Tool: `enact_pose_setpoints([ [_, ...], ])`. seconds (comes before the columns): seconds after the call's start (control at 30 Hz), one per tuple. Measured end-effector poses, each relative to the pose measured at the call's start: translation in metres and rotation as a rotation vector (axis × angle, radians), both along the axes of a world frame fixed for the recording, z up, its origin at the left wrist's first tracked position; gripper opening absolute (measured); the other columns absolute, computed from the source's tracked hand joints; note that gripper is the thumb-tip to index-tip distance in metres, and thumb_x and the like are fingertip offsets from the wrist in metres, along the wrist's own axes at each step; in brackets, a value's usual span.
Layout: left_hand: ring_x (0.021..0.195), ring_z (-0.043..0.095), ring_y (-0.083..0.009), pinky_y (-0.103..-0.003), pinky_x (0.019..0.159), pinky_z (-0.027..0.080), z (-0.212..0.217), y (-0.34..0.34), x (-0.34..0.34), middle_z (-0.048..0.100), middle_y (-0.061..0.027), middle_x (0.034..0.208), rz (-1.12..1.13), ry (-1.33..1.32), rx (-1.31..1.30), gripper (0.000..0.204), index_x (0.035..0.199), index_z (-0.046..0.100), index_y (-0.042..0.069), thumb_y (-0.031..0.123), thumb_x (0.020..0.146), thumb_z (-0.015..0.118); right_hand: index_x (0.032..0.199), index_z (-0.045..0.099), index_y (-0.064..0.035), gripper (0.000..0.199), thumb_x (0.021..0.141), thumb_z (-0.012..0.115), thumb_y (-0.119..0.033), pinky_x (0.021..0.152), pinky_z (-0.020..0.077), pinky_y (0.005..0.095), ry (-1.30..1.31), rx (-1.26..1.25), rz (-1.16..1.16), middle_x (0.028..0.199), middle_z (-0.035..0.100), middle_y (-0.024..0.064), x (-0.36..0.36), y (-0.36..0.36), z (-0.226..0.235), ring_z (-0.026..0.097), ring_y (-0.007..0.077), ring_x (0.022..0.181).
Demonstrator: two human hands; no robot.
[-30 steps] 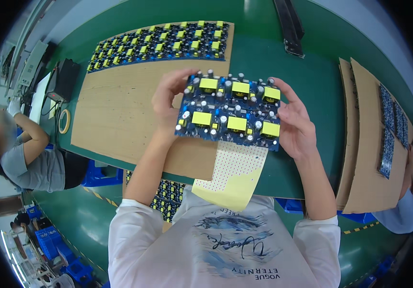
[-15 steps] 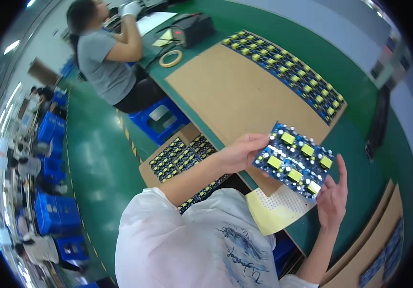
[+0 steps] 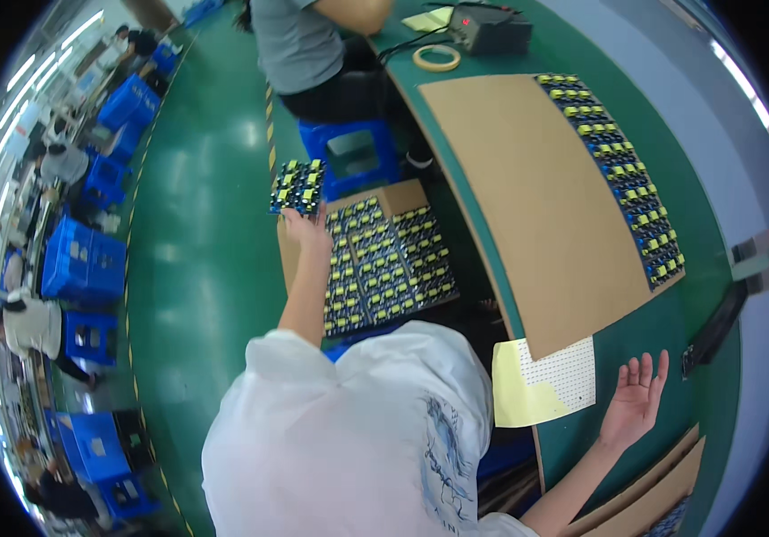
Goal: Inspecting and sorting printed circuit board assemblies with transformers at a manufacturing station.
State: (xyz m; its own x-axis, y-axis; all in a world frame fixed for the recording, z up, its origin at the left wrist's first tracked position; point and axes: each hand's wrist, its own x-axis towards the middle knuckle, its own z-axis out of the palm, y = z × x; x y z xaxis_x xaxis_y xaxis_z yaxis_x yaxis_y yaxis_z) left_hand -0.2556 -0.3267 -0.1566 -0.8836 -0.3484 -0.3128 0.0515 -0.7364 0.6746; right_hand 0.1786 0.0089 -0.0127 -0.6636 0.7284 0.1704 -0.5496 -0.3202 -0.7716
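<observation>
My left hand [image 3: 306, 228] reaches out over the floor side and holds a blue circuit board panel [image 3: 297, 187] with yellow parts by its near edge. Just beside it sits a cardboard box [image 3: 405, 194] filled with more of the same panels [image 3: 386, 268]. My right hand [image 3: 637, 399] hovers empty, palm up and fingers spread, over the green table [image 3: 644, 345]. A yellow and white perforated sheet [image 3: 543, 381] lies on the table edge left of that hand.
A large brown cardboard sheet [image 3: 536, 197] covers the table, with a row of panels [image 3: 621, 177] along its far side. A tape roll [image 3: 436, 58] and black device [image 3: 489, 29] lie farther off. A person in grey [image 3: 299, 40] sits by a blue stool [image 3: 353, 157]. Blue crates [image 3: 84, 264] line the floor.
My left hand carried the panel from in front of me over to the box on the floor side. My right hand let go and now stays open over the table.
</observation>
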Motion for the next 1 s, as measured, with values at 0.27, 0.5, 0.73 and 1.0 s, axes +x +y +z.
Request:
enact_pose_setpoints([
  [0.27, 0.086, 0.057, -0.03, -0.04, 0.062, 0.056, -0.154, -0.105, 0.051, 0.05, -0.0103, 0.111, 0.405, -0.463, -0.053, 0.042, 0.12, 0.042, 0.011, 0.043, 0.091, 0.04, 0.132, 0.029, 0.0011, 0.043, 0.093, 0.038, -0.012, 0.095, 0.0383, 0.035, -0.156, 0.104, -0.113, 0.115, 0.05, 0.0166, 0.018, 0.034, -0.028, 0.05, 0.0249, 0.104],
  [0.5, 0.091, 0.055, -0.0337, -0.042, 0.062, 0.055, -0.221, -0.138, 0.083, 0.048, -0.012, 0.116, 0.575, -0.684, 0.007, 0.046, 0.12, 0.042, 0.011, 0.045, 0.089, 0.045, 0.13, 0.03, 0.0057, 0.04, 0.093, 0.035, -0.009, 0.1, 0.0341, 0.0361, -0.176, 0.071, -0.239, 0.119, 0.045, 0.0197, 0.052, 0.06, -0.052, 0.047, 0.0264, 0.109],
  [0.73, 0.106, 0.046, -0.0327, -0.045, 0.081, 0.048, -0.261, -0.181, 0.026, 0.04, -0.0112, 0.126, 0.293, -0.507, 0.364, 0.049, 0.124, 0.038, 0.014, 0.047, 0.088, 0.043, 0.131, 0.028, 0.0061, 0.04, 0.094, 0.034, -0.009, 0.104, 0.0308, 0.0356, -0.295, 0.02, -0.363, 0.123, 0.042, 0.0204, 0.052, 0.061, -0.047, 0.044, 0.0262, 0.113],
  [1.0, 0.111, 0.044, -0.0281, -0.047, 0.09, 0.043, -0.246, -0.151, -0.028, 0.039, -0.0101, 0.129, 0.089, -0.441, 0.08, 0.046, 0.127, 0.035, 0.015, 0.045, 0.092, 0.037, 0.131, 0.029, 0.0078, 0.041, 0.094, 0.035, -0.008, 0.101, 0.0328, 0.0341, -0.411, -0.008, -0.537, 0.117, 0.046, 0.0188, 0.032, 0.045, -0.032, 0.046, 0.0234, 0.109],
])
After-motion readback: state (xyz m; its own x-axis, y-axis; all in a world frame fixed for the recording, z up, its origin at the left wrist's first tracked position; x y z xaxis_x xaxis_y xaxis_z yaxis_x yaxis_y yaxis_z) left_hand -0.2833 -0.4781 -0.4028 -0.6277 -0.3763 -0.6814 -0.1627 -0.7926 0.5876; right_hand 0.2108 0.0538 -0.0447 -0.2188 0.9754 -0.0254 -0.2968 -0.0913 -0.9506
